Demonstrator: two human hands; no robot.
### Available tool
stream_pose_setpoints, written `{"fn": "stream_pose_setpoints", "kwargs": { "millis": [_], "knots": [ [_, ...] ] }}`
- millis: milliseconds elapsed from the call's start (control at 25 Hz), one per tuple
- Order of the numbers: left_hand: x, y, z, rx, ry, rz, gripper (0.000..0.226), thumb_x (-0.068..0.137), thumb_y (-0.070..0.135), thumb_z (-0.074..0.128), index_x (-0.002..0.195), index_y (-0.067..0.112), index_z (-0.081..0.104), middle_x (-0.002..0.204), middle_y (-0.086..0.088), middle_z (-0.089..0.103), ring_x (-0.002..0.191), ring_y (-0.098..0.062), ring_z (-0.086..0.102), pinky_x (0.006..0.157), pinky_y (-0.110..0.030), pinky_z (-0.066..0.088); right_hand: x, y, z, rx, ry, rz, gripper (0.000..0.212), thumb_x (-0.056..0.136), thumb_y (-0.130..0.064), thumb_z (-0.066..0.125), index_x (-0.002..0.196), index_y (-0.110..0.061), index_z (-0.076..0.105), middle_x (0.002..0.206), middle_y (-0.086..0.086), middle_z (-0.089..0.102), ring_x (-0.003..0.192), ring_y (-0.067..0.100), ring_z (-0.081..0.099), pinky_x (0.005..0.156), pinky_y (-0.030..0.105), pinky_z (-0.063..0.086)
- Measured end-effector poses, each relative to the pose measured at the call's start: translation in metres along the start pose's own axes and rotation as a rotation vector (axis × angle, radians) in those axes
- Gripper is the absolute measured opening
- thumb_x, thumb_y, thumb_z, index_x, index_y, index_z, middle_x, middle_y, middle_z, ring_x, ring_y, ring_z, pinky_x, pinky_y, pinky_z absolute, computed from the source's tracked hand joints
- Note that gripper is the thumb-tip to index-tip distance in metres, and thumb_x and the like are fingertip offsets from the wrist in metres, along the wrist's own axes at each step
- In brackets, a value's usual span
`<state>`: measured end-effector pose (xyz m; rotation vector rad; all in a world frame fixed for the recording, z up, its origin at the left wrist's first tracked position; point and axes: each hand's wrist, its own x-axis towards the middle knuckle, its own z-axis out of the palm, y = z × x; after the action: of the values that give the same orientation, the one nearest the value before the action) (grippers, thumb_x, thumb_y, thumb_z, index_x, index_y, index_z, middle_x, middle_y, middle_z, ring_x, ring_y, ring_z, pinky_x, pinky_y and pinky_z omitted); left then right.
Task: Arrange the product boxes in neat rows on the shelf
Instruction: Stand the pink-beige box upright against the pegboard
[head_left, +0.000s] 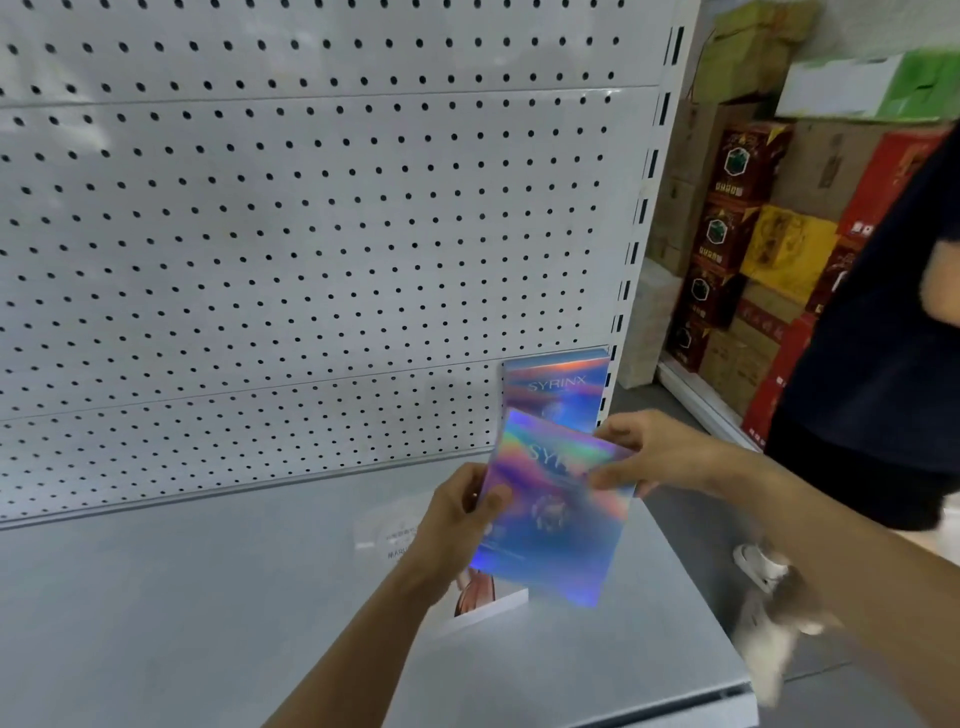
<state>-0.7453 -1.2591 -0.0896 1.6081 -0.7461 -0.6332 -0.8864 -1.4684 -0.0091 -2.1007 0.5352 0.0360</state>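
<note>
Both hands held one holographic box (550, 514) above the shelf (208, 597). Left hand (457, 519) gripped its left edge, thumb on the printed face and fingers behind. Right hand (660, 457) pinched the upper right corner, thumb over the face. Neither hand was free.

Box position: in the air, right of the shelf's centre, just in front of a second box (558, 395) of the same print, which stood upright in the back right corner against the pegboard (311, 234).

Orientation: printed face toward the camera, lettering end uppermost. Long axis ran top to bottom, tilted so the top leaned left and away and the lower corner swung right. The standing box had its long axis vertical, face forward.

Judgement on the step: the held box was being brought in to join the row. To do it well, square the tilt first so the long axis matches the standing one, set the bottom edge down flat, then slide it beside or flush in front, faces aligned.

A white card (493, 605) lay on the shelf below the held box; it could foul the base.
</note>
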Motion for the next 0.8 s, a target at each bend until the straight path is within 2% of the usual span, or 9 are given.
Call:
{"fn": "stream_pose_setpoints", "kwargs": {
  "millis": [80, 160, 280, 400, 480, 560, 640, 800],
  "knots": [
    [0.005, 0.003, 0.007, -0.025, 0.040, 0.021, 0.010, 0.093, 0.010, 0.059, 0.102, 0.014, 0.062, 0.091, -0.001, 0.068, 0.079, -0.011, 0.060, 0.072, -0.023, 0.049, 0.005, 0.009, -0.003, -0.013, 0.023, -0.046, 0.030, 0.075, -0.021, 0.079, 0.099, -0.010, 0.065, 0.096, 0.011, 0.068, 0.077, 0.026, 0.068, 0.056, 0.035, 0.057],
    [0.013, -0.001, 0.005, 0.004, 0.107, -0.013, 0.019, 0.091, 0.014, 0.063, 0.109, 0.018, 0.059, 0.103, -0.002, 0.066, 0.095, -0.015, 0.061, 0.081, -0.027, 0.051, 0.015, 0.013, -0.004, -0.003, 0.097, -0.102, 0.022, 0.078, -0.014, 0.077, 0.092, -0.005, 0.062, 0.089, 0.016, 0.063, 0.068, 0.024, 0.063, 0.052, 0.034, 0.055],
    [0.016, -0.023, -0.019, 0.348, 0.304, -0.163, 0.053, 0.084, 0.032, 0.072, 0.131, 0.018, 0.050, 0.129, -0.009, 0.052, 0.120, -0.024, 0.048, 0.101, -0.041, 0.042, 0.038, 0.023, -0.013, -0.143, 0.253, -0.164, 0.017, 0.079, -0.012, 0.073, 0.082, -0.008, 0.057, 0.077, 0.013, 0.053, 0.065, 0.023, 0.053, 0.054, 0.035, 0.049],
    [-0.001, -0.039, -0.043, 0.639, 0.399, -0.349, 0.081, 0.081, 0.049, 0.070, 0.143, 0.012, 0.034, 0.143, -0.015, 0.037, 0.132, -0.034, 0.030, 0.107, -0.046, 0.031, 0.061, 0.033, -0.019, -0.344, 0.350, -0.216, 0.018, 0.079, -0.015, 0.071, 0.076, -0.019, 0.053, 0.074, 0.005, 0.054, 0.072, 0.030, 0.055, 0.063, 0.038, 0.044],
    [-0.009, -0.044, -0.049, 0.697, 0.403, -0.409, 0.095, 0.077, 0.054, 0.071, 0.147, 0.010, 0.024, 0.148, -0.015, 0.028, 0.136, -0.036, 0.023, 0.110, -0.047, 0.028, 0.072, 0.035, -0.018, -0.348, 0.354, -0.225, 0.018, 0.080, -0.014, 0.070, 0.078, -0.020, 0.053, 0.075, 0.004, 0.055, 0.074, 0.030, 0.056, 0.064, 0.037, 0.043],
    [-0.012, -0.049, -0.052, 0.661, 0.394, -0.442, 0.105, 0.073, 0.055, 0.075, 0.149, 0.009, 0.019, 0.150, -0.016, 0.024, 0.137, -0.037, 0.022, 0.111, -0.048, 0.027, 0.084, 0.037, -0.014, -0.339, 0.375, -0.240, 0.015, 0.081, -0.012, 0.069, 0.083, -0.017, 0.054, 0.082, 0.005, 0.054, 0.077, 0.030, 0.055, 0.065, 0.036, 0.041],
    [-0.011, -0.052, -0.054, 0.630, 0.381, -0.456, 0.110, 0.070, 0.053, 0.078, 0.149, 0.009, 0.016, 0.150, -0.017, 0.024, 0.137, -0.037, 0.023, 0.111, -0.049, 0.027, 0.093, 0.038, -0.011, -0.388, 0.436, -0.232, 0.018, 0.083, -0.014, 0.069, 0.094, -0.014, 0.055, 0.097, 0.005, 0.049, 0.083, 0.025, 0.052, 0.070, 0.035, 0.040],
    [-0.009, -0.054, -0.056, 0.636, 0.384, -0.459, 0.118, 0.065, 0.050, 0.083, 0.150, 0.009, 0.013, 0.148, -0.018, 0.026, 0.137, -0.037, 0.024, 0.111, -0.048, 0.026, 0.106, 0.037, -0.009, -0.444, 0.627, -0.175, 0.042, 0.079, -0.020, 0.074, 0.109, -0.010, 0.046, 0.114, 0.009, 0.042, 0.091, 0.023, 0.050, 0.068, 0.031, 0.038]
  ]
}}
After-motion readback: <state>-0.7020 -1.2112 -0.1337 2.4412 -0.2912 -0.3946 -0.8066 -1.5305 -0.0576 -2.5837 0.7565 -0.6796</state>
